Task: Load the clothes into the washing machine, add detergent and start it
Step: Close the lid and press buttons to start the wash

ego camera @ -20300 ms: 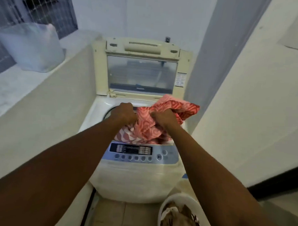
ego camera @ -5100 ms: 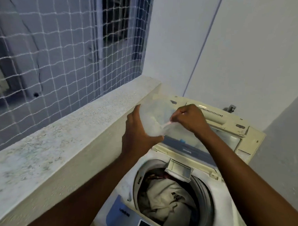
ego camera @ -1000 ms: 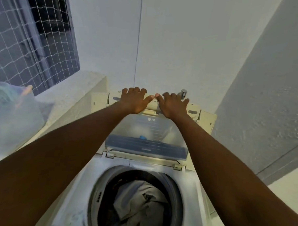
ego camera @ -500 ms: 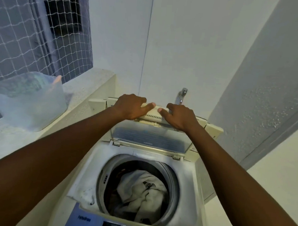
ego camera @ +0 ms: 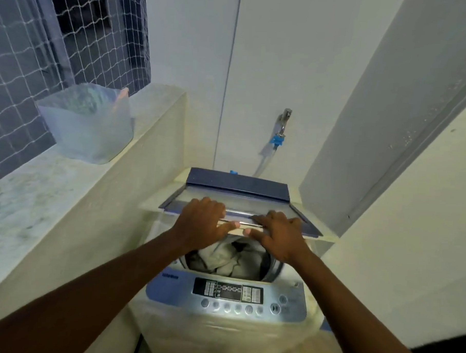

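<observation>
The cream top-loading washing machine [ego camera: 220, 328] stands in front of me. Its blue-framed lid [ego camera: 239, 187] is tilted almost flat over the drum. My left hand [ego camera: 201, 224] and my right hand [ego camera: 277, 235] both hold the lid's front edge, fingers on top and thumbs under it. Pale clothes [ego camera: 228, 259] show in the drum through the gap under the lid. The control panel [ego camera: 229, 296] with its dark display and row of round buttons faces me. A clear plastic detergent container [ego camera: 87, 124] sits on the ledge at left.
A speckled stone ledge [ego camera: 39, 194] runs along the left under a netted window [ego camera: 59, 35]. A tap [ego camera: 283, 120] with a blue fitting and hose is on the back wall. White walls close in on the right [ego camera: 384, 236].
Both hands have pulled the lid from upright down toward me, so it now lies nearly flat over the drum. The view has tilted down onto the control panel.
</observation>
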